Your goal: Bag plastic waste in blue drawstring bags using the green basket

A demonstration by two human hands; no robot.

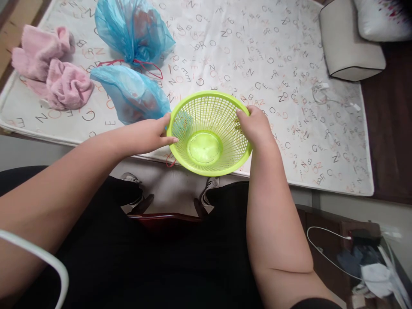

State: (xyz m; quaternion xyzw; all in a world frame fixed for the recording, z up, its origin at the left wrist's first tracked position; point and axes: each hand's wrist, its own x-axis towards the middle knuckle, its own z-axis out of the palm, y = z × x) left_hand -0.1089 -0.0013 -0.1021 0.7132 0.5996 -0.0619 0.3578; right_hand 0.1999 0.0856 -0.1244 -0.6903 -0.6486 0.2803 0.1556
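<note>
Between my two hands is a lime-green plastic colander (pixel 206 148), tilted so that its inside faces me, with nothing in it. My left hand (pixel 152 135) grips its left rim, the thumb over the edge. On the right rim my right hand (pixel 256 124) is closed, thumb inside and the other fingers behind the mesh. Just beyond my left hand lies a blue plastic bag (pixel 135 92) with reddish contents I cannot make out. Behind it is a second, fuller blue bag (pixel 133 30), with a red drawstring (pixel 149 64) at its neck.
A pink fluffy cloth (pixel 64 77) lies bunched at the left of the letter-printed mattress (pixel 225 56). A beige cushion (pixel 349 43) sits at the back right, near a thin cable (pixel 322 96). Low on the right, a dark cabinet (pixel 325 240) carries cables and small items.
</note>
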